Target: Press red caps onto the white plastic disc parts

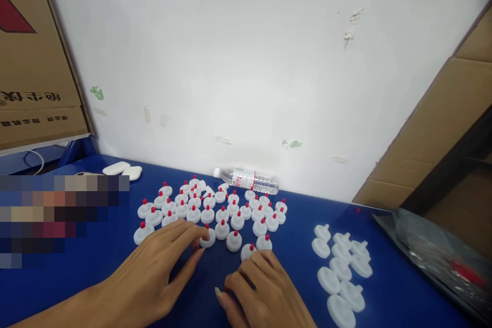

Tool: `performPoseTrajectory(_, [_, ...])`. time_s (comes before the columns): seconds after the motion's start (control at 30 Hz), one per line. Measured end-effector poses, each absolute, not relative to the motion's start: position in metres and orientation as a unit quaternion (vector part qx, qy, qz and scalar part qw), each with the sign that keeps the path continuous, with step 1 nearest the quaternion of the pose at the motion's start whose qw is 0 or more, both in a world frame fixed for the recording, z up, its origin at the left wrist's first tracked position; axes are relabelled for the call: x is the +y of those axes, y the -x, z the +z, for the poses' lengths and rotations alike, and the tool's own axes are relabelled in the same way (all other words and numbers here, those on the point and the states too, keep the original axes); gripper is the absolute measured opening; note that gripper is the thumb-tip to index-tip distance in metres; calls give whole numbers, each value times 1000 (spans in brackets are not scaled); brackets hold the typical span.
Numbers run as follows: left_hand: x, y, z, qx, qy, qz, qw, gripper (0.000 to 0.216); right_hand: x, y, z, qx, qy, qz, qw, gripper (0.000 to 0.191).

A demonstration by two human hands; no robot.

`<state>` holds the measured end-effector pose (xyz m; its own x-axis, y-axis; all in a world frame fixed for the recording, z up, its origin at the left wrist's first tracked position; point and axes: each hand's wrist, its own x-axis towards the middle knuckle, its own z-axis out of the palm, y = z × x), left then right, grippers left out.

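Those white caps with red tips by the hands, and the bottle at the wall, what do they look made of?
The capped white pieces look like moulded plastic: matte, uniform white, identical shapes, each with a glossy red tip, probably plastic too. The plain white pieces on the right look the same, without red. The bottle looks like thin clear plastic: see-through, shiny, with a white screw cap and a paper or film label.

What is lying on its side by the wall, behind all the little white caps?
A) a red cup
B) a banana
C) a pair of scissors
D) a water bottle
D: a clear plastic water bottle with a white cap lies on its side against the wall, just behind the red-tipped caps.
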<state>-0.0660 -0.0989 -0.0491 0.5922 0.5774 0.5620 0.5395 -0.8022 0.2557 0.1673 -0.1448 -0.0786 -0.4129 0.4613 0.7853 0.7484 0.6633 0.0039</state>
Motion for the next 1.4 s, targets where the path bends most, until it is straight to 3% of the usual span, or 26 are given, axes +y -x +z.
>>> performPoseTrajectory(0.13, [-107,65,-42,289,-916,275,38,24,-144,-176,-85,-827,432,-139,331,17])
performPoseTrajectory(0.23, [-108,65,-44,272,-933,237,5,28,-144,-182,-83,-830,450,-127,303,25])
performPoseTrajectory(0.37, [-103,68,-53,261,-934,230,-78,34,-142,-190,-70,-835,441,-104,311,18])
performPoseTrajectory(0.47, [-99,71,-53,277,-934,216,-71,28,-134,-207,-51,-804,478,-167,311,20])
performPoseTrajectory(0.53, [-97,71,-49,308,-927,206,-51,29,-128,-227,-37,-762,544,-244,252,21])
performPoseTrajectory(0.6, [-95,72,-45,346,-915,199,-54,34,-123,-250,-26,-683,653,-302,128,23])
performPoseTrajectory(0.73, [-92,72,-41,397,-892,199,-86,37,-120,-287,-23,-625,719,-299,53,30])
performPoseTrajectory(0.87, [-91,74,-46,413,-881,180,-144,36,-119,-297,-39,-619,740,-262,1,22])
performPoseTrajectory(1.13, [-90,74,-49,412,-879,135,-197,32,-114,-292,-42,-628,750,-204,-43,21])
performPoseTrajectory(1.4, [-86,77,-57,414,-877,102,-220,18,-114,-291,-35,-638,740,-212,-9,21])
